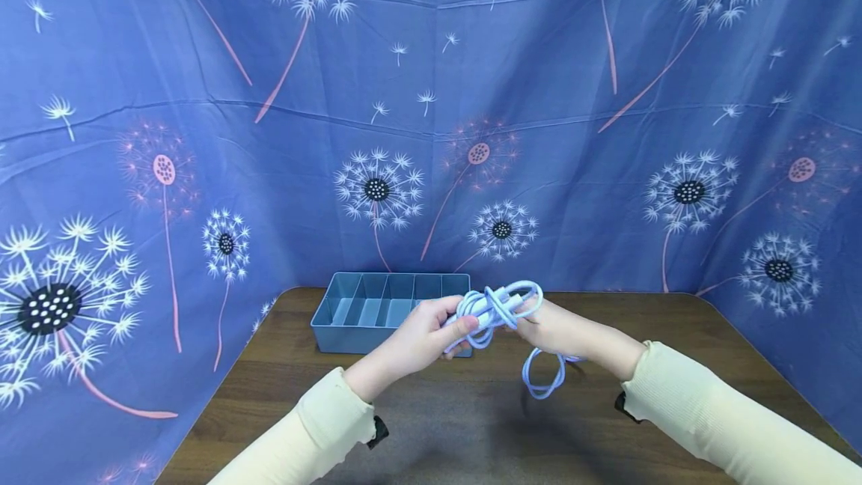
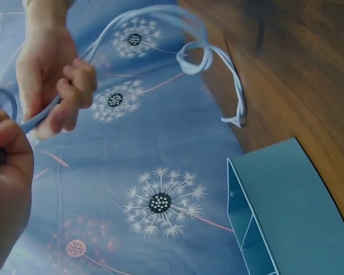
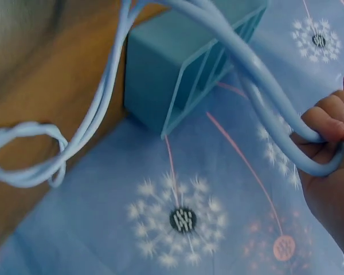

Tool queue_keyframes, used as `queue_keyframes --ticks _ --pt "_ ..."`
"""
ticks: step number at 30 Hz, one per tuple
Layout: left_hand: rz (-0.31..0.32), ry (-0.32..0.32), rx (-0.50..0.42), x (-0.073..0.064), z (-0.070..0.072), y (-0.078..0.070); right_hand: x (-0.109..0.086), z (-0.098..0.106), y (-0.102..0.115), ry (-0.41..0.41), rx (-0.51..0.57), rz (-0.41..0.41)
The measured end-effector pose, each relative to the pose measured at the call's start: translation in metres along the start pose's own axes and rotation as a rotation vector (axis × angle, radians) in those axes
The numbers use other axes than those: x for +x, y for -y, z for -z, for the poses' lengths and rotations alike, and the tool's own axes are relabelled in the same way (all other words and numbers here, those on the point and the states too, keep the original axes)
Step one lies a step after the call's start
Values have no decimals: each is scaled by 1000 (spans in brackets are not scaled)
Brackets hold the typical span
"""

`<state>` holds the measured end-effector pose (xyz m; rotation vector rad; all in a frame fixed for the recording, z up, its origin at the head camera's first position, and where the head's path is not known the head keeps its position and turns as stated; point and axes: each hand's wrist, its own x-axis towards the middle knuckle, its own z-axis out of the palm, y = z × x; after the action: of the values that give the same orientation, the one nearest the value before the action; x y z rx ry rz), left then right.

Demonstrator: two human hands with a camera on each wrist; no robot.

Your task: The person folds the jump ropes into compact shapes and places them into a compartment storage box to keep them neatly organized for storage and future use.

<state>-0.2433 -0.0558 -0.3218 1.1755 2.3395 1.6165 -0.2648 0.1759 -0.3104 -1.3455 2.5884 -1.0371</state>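
Observation:
A light-blue cable [image 1: 494, 308] with white plug-like parts is bunched in loops between my two hands, above the table. My left hand [image 1: 431, 326] holds the bundle, thumb laid across a white part. On the other side, my right hand [image 1: 547, 326] grips strands of the same cable, its fingers mostly hidden in the head view. The left wrist view shows the right hand's fingers [image 2: 74, 91] curled round a strand. Below the right hand hangs a loose loop [image 1: 540, 396]. In the right wrist view a doubled strand [image 3: 258, 69] runs into the hand at the right edge.
A blue-grey box [image 1: 350, 337] with several compartments stands at the back of the brown wooden table [image 1: 269, 388], behind the left hand. A blue curtain [image 1: 579, 208] with dandelion prints hangs round the table. Dark pieces [image 1: 379, 432] show at both sleeve cuffs.

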Motion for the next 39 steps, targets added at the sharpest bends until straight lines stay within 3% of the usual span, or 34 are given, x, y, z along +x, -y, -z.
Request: queue_keyframes --ticks 7,14,20,26,29,35,39 --pt "49 -196 34 4 -4 1 0 -23 3 -5 58 -36" --pt "78 -348 186 3 -6 8 -2 -36 13 22 62 -90" --pt "95 -408 302 4 2 14 -6 -40 17 58 8 -65" --pt "70 -445 483 2 9 20 -11 -41 21 37 -187 48" --pt "51 -457 554 1 12 23 -13 -39 23 44 -238 60" --pt "84 -515 590 1 22 31 -19 -34 30 72 -375 76" --pt "82 -487 655 -1 26 33 -21 -28 36 52 -463 94"
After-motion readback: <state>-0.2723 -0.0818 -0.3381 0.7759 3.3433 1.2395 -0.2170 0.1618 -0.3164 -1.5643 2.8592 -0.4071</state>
